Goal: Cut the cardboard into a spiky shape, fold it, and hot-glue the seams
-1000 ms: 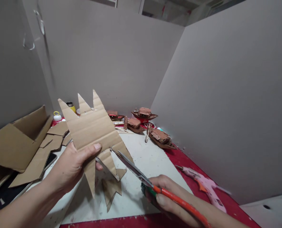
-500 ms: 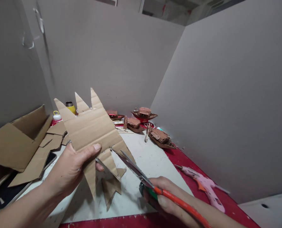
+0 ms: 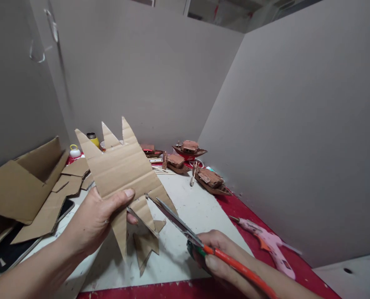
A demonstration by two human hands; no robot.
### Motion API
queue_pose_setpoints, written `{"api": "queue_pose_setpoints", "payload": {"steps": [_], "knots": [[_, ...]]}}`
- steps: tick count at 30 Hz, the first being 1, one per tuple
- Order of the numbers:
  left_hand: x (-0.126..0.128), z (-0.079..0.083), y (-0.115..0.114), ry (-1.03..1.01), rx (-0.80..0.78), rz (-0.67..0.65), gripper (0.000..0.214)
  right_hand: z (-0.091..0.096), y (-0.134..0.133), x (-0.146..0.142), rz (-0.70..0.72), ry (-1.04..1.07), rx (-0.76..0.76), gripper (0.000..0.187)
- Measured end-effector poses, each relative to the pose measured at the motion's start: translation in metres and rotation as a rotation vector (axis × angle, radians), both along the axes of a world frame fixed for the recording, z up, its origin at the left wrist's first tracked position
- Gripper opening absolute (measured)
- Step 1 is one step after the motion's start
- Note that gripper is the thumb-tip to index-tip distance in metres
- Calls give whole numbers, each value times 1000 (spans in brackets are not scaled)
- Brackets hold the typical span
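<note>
My left hand [image 3: 93,220] grips a spiky cut-out piece of brown cardboard [image 3: 119,168] and holds it upright above the white board, thumb pressed on its front. My right hand [image 3: 218,257] is closed round the orange and green handles of a pair of scissors [image 3: 178,226]. The scissor blades point up and left, with their tips at the lower edge of the cardboard between two of its points. A smaller jagged cardboard offcut [image 3: 146,245] lies on the board just below.
A white board [image 3: 191,211] covers the red table [image 3: 256,232]. A pink glue gun [image 3: 267,243] lies at the right. Several brown model boats [image 3: 210,179] stand at the back. Cardboard sheets [image 3: 23,187], a yellow bottle [image 3: 93,140] and grey partition walls enclose the left.
The cardboard dipped slightly and came back up in my left hand. The scissor blades stay at its lower edge, now a little more closed.
</note>
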State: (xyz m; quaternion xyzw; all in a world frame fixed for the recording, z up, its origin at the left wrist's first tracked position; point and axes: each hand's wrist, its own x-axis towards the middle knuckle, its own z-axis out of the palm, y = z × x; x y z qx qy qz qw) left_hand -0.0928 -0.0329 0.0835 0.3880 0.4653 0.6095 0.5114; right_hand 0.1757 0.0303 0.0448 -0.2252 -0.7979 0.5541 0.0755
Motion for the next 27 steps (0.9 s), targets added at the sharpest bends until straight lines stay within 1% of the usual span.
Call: {"api": "queue_pose_setpoints", "payload": {"steps": [3,7,15,21,25,27], "knots": [[-1,-1,1,2,1,-8,18,-3,1,1,-20,16,-16,56],[-1,-1,0,12,-12,-9,17,-4,3,1,-3,34,-33,55],[-1,-1,-2,61,27,-20,20,-6,4,5,-24,25,-24,55],[-1,-1,-2,48,-2,-13,30,-5,4,7,-45,-12,0,57],[0,-1,-1,58,-10,-7,32,-7,3,11,-77,-36,10,60],[0,-1,-1,61,-8,-2,35,-8,2,13,-64,-46,11,60]]}}
